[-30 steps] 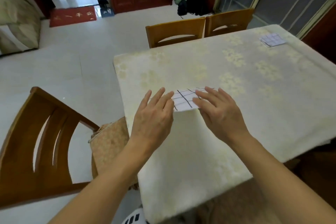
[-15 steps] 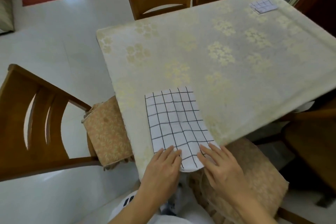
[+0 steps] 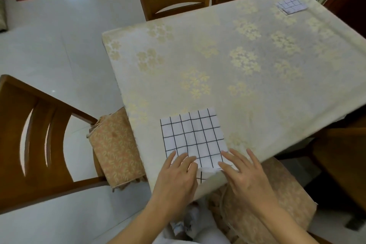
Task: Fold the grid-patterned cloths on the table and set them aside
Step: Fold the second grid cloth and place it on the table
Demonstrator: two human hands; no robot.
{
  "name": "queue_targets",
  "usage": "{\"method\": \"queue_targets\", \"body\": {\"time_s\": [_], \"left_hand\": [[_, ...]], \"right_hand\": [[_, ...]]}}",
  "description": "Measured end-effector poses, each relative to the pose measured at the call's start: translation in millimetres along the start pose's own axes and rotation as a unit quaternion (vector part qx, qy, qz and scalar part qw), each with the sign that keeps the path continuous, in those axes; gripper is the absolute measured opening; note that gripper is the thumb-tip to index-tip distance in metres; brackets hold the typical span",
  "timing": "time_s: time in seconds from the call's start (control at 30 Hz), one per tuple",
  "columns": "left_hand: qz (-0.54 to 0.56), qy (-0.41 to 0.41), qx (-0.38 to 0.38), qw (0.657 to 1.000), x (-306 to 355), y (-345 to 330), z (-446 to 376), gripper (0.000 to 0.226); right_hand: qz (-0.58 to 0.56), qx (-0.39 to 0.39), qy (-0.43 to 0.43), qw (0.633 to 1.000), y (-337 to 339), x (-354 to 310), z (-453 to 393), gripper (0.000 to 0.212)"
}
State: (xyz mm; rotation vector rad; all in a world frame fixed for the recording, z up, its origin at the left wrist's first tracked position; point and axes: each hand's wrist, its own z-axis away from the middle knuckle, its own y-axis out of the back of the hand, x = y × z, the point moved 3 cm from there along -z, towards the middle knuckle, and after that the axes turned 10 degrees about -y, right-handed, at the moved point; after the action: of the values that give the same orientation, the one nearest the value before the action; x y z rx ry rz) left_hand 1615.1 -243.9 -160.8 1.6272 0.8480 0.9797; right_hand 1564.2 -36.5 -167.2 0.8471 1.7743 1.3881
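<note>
A white cloth with a black grid [image 3: 193, 137] lies flat at the table's near edge, its near end hanging a little over the edge. My left hand [image 3: 178, 176] presses its near left part with straight fingers. My right hand [image 3: 243, 172] presses its near right corner the same way. A folded grid cloth [image 3: 292, 5] lies at the table's far right corner.
The table [image 3: 237, 61] wears a cream flowered cover. A wooden chair with a patterned cushion [image 3: 116, 148] stands at the left, another cushioned seat [image 3: 277, 200] under my right arm. Two wooden chairs [image 3: 176, 0] stand at the far side.
Both hands slid toward me along the cloth and it spread out flat. Since half a second ago the hands moved slightly back onto its near end.
</note>
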Motion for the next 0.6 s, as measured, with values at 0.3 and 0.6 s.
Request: {"method": "queue_targets", "body": {"time_s": [0.3,0.6], "left_hand": [[0.021,0.046,-0.012,0.999,-97,-12,-78,0.032],[0.019,0.071,-0.051,0.996,-168,-50,-121,0.031]], "right_hand": [[0.017,-0.039,-0.014,0.999,-31,18,-134,0.013],[0.01,-0.117,-0.059,0.991,-87,43,-207,0.015]]}}
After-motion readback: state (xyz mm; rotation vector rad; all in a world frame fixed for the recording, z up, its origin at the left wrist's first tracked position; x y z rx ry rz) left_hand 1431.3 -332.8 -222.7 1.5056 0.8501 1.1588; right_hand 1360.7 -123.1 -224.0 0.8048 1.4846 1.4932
